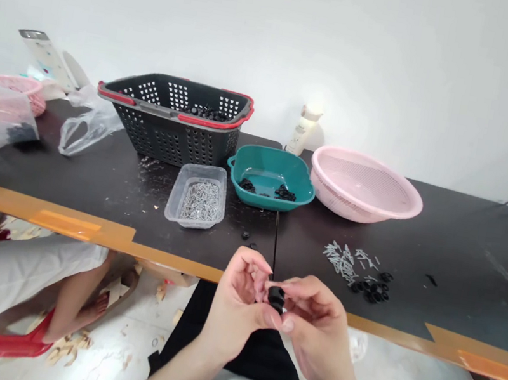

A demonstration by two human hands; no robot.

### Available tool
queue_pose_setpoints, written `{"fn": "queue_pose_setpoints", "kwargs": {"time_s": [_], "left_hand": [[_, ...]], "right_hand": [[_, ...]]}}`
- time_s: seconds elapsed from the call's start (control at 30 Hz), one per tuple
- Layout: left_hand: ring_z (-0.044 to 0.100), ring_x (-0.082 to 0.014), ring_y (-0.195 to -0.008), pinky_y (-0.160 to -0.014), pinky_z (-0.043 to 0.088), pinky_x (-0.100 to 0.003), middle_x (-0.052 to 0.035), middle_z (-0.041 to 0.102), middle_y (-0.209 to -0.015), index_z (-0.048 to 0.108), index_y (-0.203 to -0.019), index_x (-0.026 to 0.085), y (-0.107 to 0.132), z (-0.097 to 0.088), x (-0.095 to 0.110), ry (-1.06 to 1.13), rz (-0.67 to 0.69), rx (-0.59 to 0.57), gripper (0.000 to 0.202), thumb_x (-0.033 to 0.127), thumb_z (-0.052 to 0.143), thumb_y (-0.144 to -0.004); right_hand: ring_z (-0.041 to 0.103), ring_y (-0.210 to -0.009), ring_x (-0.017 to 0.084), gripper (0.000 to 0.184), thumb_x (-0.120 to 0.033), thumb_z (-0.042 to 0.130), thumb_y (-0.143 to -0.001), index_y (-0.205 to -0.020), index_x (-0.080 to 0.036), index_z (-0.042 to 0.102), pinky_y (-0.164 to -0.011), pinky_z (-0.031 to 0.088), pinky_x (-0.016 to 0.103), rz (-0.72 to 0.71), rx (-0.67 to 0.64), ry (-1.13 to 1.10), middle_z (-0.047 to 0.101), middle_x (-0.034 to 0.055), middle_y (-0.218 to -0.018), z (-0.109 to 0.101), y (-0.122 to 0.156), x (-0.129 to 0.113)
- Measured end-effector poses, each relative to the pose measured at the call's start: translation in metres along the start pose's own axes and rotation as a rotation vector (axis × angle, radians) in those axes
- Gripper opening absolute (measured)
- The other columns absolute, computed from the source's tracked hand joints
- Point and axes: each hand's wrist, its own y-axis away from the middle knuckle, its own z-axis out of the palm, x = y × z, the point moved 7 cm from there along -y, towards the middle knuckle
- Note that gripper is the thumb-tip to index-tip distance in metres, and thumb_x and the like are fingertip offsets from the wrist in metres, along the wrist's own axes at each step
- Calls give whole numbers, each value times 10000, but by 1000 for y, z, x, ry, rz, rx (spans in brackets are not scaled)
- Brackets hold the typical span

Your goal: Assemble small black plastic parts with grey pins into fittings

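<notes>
Both of my hands meet just in front of the table's edge, over my lap. Between their fingertips is a small round black plastic part (276,297). My left hand (239,300) pinches it from the left with curled fingers. My right hand (317,325) grips it from the right between thumb and fingers, where a small pale bit shows at its lower edge. On the table ahead to the right lie a pile of grey plastic plugs (342,262) and a cluster of small black rings (374,289). Two small black pieces (245,235) lie beyond my left hand.
A clear tub (174,198) of small metal screws stands beside a teal basin (259,200) with black parts. Behind are a dark basket (170,138), a pale bottle (302,132) and a pink colander (361,210). Another person's leg (78,291) is at the lower left.
</notes>
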Motion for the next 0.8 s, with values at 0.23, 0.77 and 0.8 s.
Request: {"fn": "queue_pose_setpoints", "kwargs": {"time_s": [0.23, 0.77, 0.8], "left_hand": [[531, -121, -677, -612, 466, -214, -10, 542, -774, 738, -932, 239, 2, -11, 17, -303, 253, -57, 370, 488, 816, -670], [627, -171, -701, -674, 501, -267, -36, 723, -731, 794, -939, 318, 11, 2, 53, -801, 513, -155, 185, 260, 773, -765], [623, -172, -708, -678, 497, -268, -41, 721, -734, 795, -939, 314, 11, 2, 50, -788, 485, -160, 165, 291, 760, -779]], "right_hand": [[739, -703, 169, 222, -282, 812, -746, -949, -267, 725, -659, 614, 253, 56, 30, 36, 785, 44, -824, 0, 2, 3], [642, -636, 139, 217, -176, 814, -725, -876, -330, 796, -512, 501, 221, -142, -86, 341, 706, 7, -761, 0, -5, -34], [623, -616, 129, 184, -186, 821, -718, -841, -322, 797, -506, 487, 219, -104, -82, 304, 692, 3, -744, -1, -5, -31]]}}
